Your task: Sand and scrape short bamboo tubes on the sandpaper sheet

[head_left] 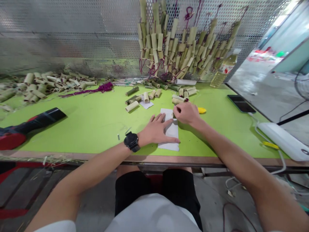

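On the lime-green tabletop lies a strip of white paper (172,130), its lower edge near the front of the table. My left hand (158,129) rests flat across it with thumb and fingers spread. Just past the paper's upper right edge, my right hand (187,112) is curled into a fist, fingers closed on something I cannot make out. A yellow object (202,110) shows beyond the fist, partly hidden; I cannot tell whether it touches the hand. Cut bamboo tubes (132,106) lie loose behind both hands, some near a small white paper piece (146,103).
Strung bamboo pieces (156,42) hang against the perforated metal panel (108,38). At left are a bamboo pile (36,87), purple cord (105,87) and a black-and-red power tool (31,125). At right stand a bottle (223,71), phone (240,103) and white cabled device (285,140).
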`<action>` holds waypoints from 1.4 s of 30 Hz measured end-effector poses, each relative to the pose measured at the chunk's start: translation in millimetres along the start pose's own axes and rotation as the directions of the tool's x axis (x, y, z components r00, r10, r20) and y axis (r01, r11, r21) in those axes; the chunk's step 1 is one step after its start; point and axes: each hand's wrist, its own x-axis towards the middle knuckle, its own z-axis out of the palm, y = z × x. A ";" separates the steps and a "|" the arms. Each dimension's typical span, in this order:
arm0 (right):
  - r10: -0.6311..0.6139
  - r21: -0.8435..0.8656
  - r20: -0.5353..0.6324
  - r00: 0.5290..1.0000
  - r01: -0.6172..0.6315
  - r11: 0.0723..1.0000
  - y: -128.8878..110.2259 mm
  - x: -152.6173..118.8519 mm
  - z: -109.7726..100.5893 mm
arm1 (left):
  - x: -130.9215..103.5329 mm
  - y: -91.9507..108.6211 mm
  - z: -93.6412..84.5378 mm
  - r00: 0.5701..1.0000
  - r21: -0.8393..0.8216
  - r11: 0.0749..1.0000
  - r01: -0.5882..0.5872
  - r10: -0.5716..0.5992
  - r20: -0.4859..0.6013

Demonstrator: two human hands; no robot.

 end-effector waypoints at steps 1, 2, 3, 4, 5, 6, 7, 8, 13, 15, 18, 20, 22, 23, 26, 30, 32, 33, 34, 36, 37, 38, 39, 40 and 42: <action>-0.008 -0.011 0.001 1.000 0.008 1.000 -2.4 -0.5 0.6 | 0.9 -1.8 -0.6 1.000 0.001 1.000 0.021 -0.021 -0.013; -0.005 -0.017 0.009 1.000 0.005 1.000 -2.6 -0.2 1.0 | 1.5 -4.4 -1.5 0.999 0.004 0.999 0.042 -0.042 -0.028; 0.008 -0.014 0.024 1.000 -0.007 1.000 -0.7 0.8 1.0 | 2.0 -7.5 -2.6 0.997 0.010 0.998 0.059 -0.059 -0.043; 0.027 -0.002 0.042 0.999 -0.027 1.000 2.7 2.2 0.7 | 2.2 -10.7 -3.6 0.996 0.016 0.998 0.068 -0.067 -0.058; 0.050 0.015 0.060 0.997 -0.051 0.999 6.6 3.4 0.0 | 2.3 -13.6 -4.5 0.996 0.021 0.998 0.066 -0.064 -0.068; 0.071 0.034 0.074 0.995 -0.074 0.997 10.0 4.0 -0.8 | 2.4 -16.0 -5.2 0.996 0.022 0.998 0.056 -0.054 -0.070; 0.090 0.050 0.080 0.993 -0.094 0.994 12.1 3.8 -1.6 | 2.4 -17.6 -5.5 0.997 0.020 0.999 0.043 -0.042 -0.068; 0.096 0.058 0.079 0.992 -0.101 0.993 12.4 2.7 -2.2 | 2.5 -18.6 -5.6 0.998 0.015 0.999 0.031 -0.030 -0.062; -0.155 0.009 0.163 0.974 0.156 0.988 -0.5 -8.4 -0.1 | 3.4 -18.9 -3.8 0.998 0.004 1.000 0.023 -0.023 -0.054; -0.208 -0.018 0.204 0.957 0.216 0.976 3.0 -7.1 0.1 | 3.4 -19.8 -3.8 0.998 0.016 1.000 0.024 -0.023 -0.058; -0.084 -0.064 0.198 0.977 0.098 0.993 20.6 0.4 -1.9 | 3.1 -21.8 -4.3 0.998 0.014 1.000 0.019 -0.018 -0.054; -0.054 -0.063 0.182 0.982 0.066 0.996 30.1 3.5 -2.6 | 3.0 -22.6 -4.5 0.999 0.005 1.000 0.017 -0.016 -0.049; -0.126 -0.036 0.198 0.972 0.136 0.990 32.2 3.6 -1.8 | 2.9 -22.7 -4.6 0.999 0.001 1.000 0.017 -0.016 -0.050; -0.167 -0.028 0.206 0.964 0.177 0.984 30.9 3.1 -1.2 | 2.9 -22.4 -4.7 0.999 0.000 1.000 0.016 -0.016 -0.051; -0.147 -0.073 0.191 0.971 0.163 0.984 25.5 1.6 -0.8 | 2.3 -21.2 -5.9 0.999 -0.001 1.000 0.020 -0.020 -0.047; -0.118 -0.091 0.185 0.976 0.137 0.986 23.9 -0.4 -4.1 | 1.3 -20.0 -7.1 0.999 -0.014 0.999 0.031 -0.031 -0.025; -0.178 -0.077 0.171 0.969 0.193 0.978 23.0 -2.2 -4.4 | 1.4 -20.4 -6.5 0.999 -0.012 1.000 0.025 -0.025 -0.032; -0.181 -0.077 0.159 0.971 0.195 0.978 22.1 -3.0 -3.9 | 1.7 -20.8 -5.9 0.999 -0.009 1.000 0.022 -0.022 -0.040; -0.165 -0.081 0.141 0.976 0.177 0.981 20.9 -3.5 -3.0 | 2.0 -21.3 -5.2 0.999 -0.005 1.000 0.021 -0.021 -0.049; -0.125 -0.079 0.132 0.983 0.136 0.987 18.5 -4.1 -0.3 | 2.7 -22.4 -3.9 0.998 -0.001 1.000 0.024 -0.024 -0.056; -0.127 -0.070 0.139 0.982 0.138 0.988 17.5 -4.2 1.2 | 2.9 -22.8 -3.5 0.998 -0.001 1.000 0.025 -0.025 -0.052; -0.149 -0.058 0.147 0.978 0.159 0.986 16.9 -4.3 2.7 | 3.0 -23.1 -3.2 0.999 -0.001 1.000 0.024 -0.024 -0.046; -0.182 -0.045 0.155 0.971 0.191 0.981 16.7 -4.4 4.0 | 3.0 -23.3 -3.1 0.999 0.000 1.000 0.022 -0.022 -0.041; -0.213 -0.036 0.157 0.964 0.221 0.975 16.9 -4.5 4.9 | 2.9 -23.3 -3.2 0.999 0.003 1.000 0.020 -0.020 -0.039; -0.229 -0.041 0.139 0.964 0.236 0.971 18.6 -4.3 5.8 | 2.5 -22.9 -3.6 0.999 0.006 1.000 0.020 -0.020 -0.041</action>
